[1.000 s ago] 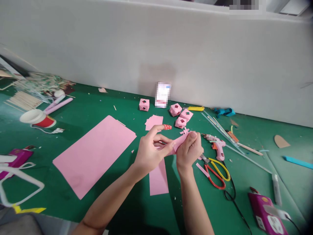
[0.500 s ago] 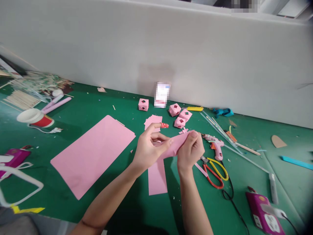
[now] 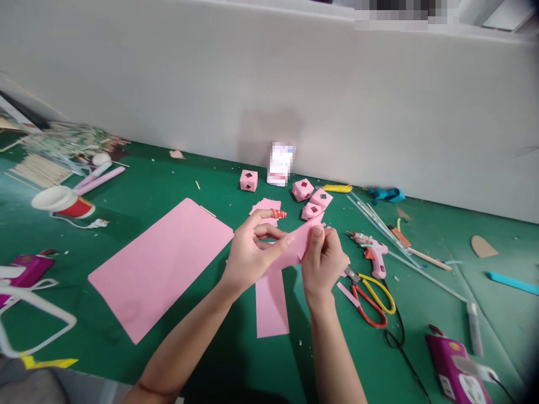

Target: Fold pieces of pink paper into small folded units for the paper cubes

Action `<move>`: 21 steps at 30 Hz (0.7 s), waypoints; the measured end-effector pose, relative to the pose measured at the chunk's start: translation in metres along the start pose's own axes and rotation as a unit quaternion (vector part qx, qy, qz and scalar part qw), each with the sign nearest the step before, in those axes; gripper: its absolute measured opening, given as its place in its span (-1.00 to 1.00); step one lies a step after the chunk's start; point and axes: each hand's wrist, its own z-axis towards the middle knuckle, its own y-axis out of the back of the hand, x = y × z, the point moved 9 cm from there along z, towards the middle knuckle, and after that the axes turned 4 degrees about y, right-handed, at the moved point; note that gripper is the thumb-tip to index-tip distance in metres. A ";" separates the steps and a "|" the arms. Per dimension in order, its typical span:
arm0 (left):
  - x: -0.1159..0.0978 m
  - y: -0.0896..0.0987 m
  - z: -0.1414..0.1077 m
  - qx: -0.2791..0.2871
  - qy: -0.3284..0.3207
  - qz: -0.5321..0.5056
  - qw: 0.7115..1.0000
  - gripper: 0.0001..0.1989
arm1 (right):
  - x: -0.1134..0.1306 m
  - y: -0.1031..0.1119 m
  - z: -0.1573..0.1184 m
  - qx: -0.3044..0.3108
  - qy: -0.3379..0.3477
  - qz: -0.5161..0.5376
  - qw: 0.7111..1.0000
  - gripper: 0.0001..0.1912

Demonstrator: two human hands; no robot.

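Note:
Between my hands is a pink paper strip (image 3: 297, 245), raised over the table. My left hand (image 3: 252, 250) pinches its left end between thumb and fingers; one finger with a red patterned wrap sticks out. My right hand (image 3: 323, 259) grips the right part, thumb on top, with a corner of paper rising above it. Beneath lies another pink strip (image 3: 272, 308), flat on the green table. Just beyond my left hand is a stack of small pink pieces (image 3: 269, 205), partly hidden. Folded pink paper shapes with diamond holes (image 3: 302, 190) stand behind.
A large pink sheet (image 3: 162, 269) lies left, with a paper cup (image 3: 63, 202) beyond it. Right are red-and-yellow scissors (image 3: 370, 300), a pink glue gun (image 3: 373, 252), a yellow cutter (image 3: 337, 188) and a purple box (image 3: 455, 367). A lit phone (image 3: 281, 164) leans on the grey partition (image 3: 168, 73).
My right hand has shifted slightly left along the strip, its thumb lower. The strip's right end now sticks up past the thumb. My left hand still holds the other end.

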 end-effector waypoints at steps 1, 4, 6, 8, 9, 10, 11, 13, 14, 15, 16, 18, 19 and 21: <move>0.001 0.000 0.001 0.005 0.004 0.001 1.000 -0.54 | 0.001 0.001 0.000 -0.001 0.009 -0.007 1.000 -0.47; 0.003 0.001 0.003 0.034 0.013 0.007 0.999 -0.60 | 0.003 0.001 0.001 0.004 0.035 -0.030 0.999 -0.46; 0.005 0.001 0.005 0.061 0.021 0.016 0.998 -0.63 | 0.004 -0.001 0.001 0.013 0.055 -0.043 0.997 -0.48; 0.007 0.001 0.006 0.087 0.032 0.028 0.995 -0.62 | 0.006 -0.004 0.000 0.028 0.079 -0.044 0.996 -0.51; 0.007 0.001 0.007 0.098 0.034 0.032 0.994 -0.60 | 0.007 -0.007 -0.001 0.039 0.090 -0.040 0.994 -0.52; 0.008 0.001 0.008 0.108 0.036 0.032 0.993 -0.59 | 0.009 -0.010 -0.003 0.056 0.100 -0.035 0.993 -0.53; 0.008 0.001 0.008 0.117 0.037 0.027 0.992 -0.57 | 0.010 -0.015 -0.004 0.077 0.111 -0.030 0.990 -0.54; 0.007 0.002 0.009 0.119 0.034 0.012 0.992 -0.54 | 0.015 -0.023 -0.008 0.121 0.128 -0.021 0.984 -0.53; 0.007 0.003 0.010 0.114 0.032 0.006 0.993 -0.53 | 0.017 -0.025 -0.010 0.137 0.135 -0.015 0.981 -0.53; 0.006 0.005 0.010 0.105 0.030 0.001 0.994 -0.53 | 0.020 -0.027 -0.011 0.147 0.138 -0.006 0.979 -0.54; 0.006 0.008 0.011 0.092 0.027 -0.004 0.995 -0.53 | 0.021 -0.027 -0.011 0.153 0.137 0.009 0.979 -0.55; 0.004 0.015 0.013 0.060 0.021 -0.018 0.998 -0.53 | 0.021 -0.027 -0.009 0.165 0.115 0.048 0.978 -0.59; 0.002 0.019 0.014 0.043 0.016 -0.030 0.998 -0.54 | 0.021 -0.028 -0.008 0.176 0.099 0.069 0.977 -0.62; 0.000 0.027 0.016 0.012 0.007 -0.058 0.998 -0.56 | 0.019 -0.031 -0.007 0.200 0.072 0.104 0.972 -0.66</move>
